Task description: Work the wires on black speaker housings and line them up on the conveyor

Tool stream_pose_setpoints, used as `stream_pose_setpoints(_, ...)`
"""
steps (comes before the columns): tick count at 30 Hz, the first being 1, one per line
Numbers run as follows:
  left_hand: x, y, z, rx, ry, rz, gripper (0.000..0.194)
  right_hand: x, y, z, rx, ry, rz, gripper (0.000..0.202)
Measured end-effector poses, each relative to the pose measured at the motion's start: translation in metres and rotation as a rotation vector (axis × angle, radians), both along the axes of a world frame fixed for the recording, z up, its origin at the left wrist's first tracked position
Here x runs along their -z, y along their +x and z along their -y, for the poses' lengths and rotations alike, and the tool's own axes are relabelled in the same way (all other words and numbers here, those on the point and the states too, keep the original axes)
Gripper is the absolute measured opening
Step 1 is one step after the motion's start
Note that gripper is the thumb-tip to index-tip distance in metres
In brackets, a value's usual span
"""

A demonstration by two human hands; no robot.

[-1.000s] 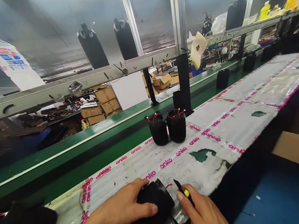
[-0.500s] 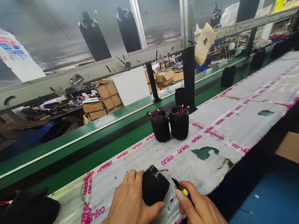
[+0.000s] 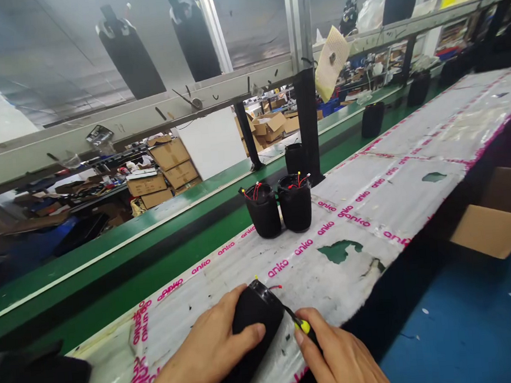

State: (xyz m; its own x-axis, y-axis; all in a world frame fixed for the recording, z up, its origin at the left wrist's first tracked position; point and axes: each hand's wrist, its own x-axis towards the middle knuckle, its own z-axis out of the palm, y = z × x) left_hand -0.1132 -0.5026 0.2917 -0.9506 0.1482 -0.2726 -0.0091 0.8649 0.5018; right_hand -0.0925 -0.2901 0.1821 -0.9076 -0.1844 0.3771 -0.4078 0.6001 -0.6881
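A black fabric-covered cylinder (image 3: 259,315) lies tilted on the covered bench, its open rim pointing up and away from me. Short red and yellow-tipped wires stick out at that rim. My left hand (image 3: 220,339) is wrapped over its side, thumb along the near face. In my right hand (image 3: 327,345) is a utility knife (image 3: 302,325) with a black blade and a yellow part. The blade's tip is at the rim's right edge, touching or very close. Two similar black cylinders (image 3: 263,211) with red wires stand upright farther back.
White sheeting (image 3: 298,282) with pink "anko" print covers the bench, torn in places. Behind it runs a green conveyor (image 3: 170,233) carrying more black cylinders. A dark fabric piece (image 3: 35,377) lies at left. A metal shelf (image 3: 152,114) crosses above; a cardboard box (image 3: 491,229) is at right.
The knife has moved left to the cylinder's rim. The cylinder has turned so more of its long side shows under my left hand. The camera view has shifted slightly.
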Motion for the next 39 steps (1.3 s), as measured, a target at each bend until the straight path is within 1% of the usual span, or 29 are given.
stream_pose_setpoints(4,-0.003,-0.013,0.007,-0.001,0.113,0.048,0.057,-0.002,-0.008,-0.002,-0.043,0.035,-0.057,0.032)
stream_pose_setpoints(8,-0.007,-0.018,0.006,0.027,0.141,0.074,0.056,0.000,-0.017,-0.002,-0.049,0.096,-0.128,0.025)
stream_pose_setpoints(11,-0.008,-0.017,0.004,0.044,0.138,0.067,0.057,0.003,-0.019,-0.001,-0.082,0.163,-0.144,0.022)
stream_pose_setpoints(14,-0.007,-0.015,0.002,0.040,0.116,0.063,0.053,0.004,-0.019,0.001,-0.116,0.223,-0.116,0.020)
stream_pose_setpoints(20,-0.004,-0.014,0.000,0.033,0.085,0.053,0.046,-0.002,-0.018,0.005,-0.131,0.257,-0.033,0.022)
stream_pose_setpoints(23,-0.003,-0.013,-0.001,0.029,0.082,0.043,0.045,-0.005,-0.019,0.005,-0.144,0.268,-0.036,0.022)
stream_pose_setpoints(27,-0.002,-0.011,-0.003,0.002,0.017,0.040,0.053,-0.006,-0.018,0.004,-0.147,0.277,-0.033,0.020)
stream_pose_setpoints(31,-0.001,-0.008,-0.007,-0.030,-0.082,0.047,0.077,-0.003,-0.018,0.002,-0.154,0.311,-0.061,0.020)
stream_pose_setpoints(33,-0.001,-0.007,-0.010,-0.043,-0.107,0.061,0.084,-0.004,-0.018,0.002,-0.152,0.349,-0.084,0.019)
stream_pose_setpoints(36,-0.002,-0.007,-0.013,-0.065,-0.115,0.054,0.082,-0.010,-0.020,0.003,-0.136,0.437,-0.083,0.014)
stream_pose_setpoints(39,0.000,-0.008,-0.014,-0.069,-0.106,0.043,0.077,-0.022,-0.023,0.005,-0.129,0.527,-0.030,0.008)
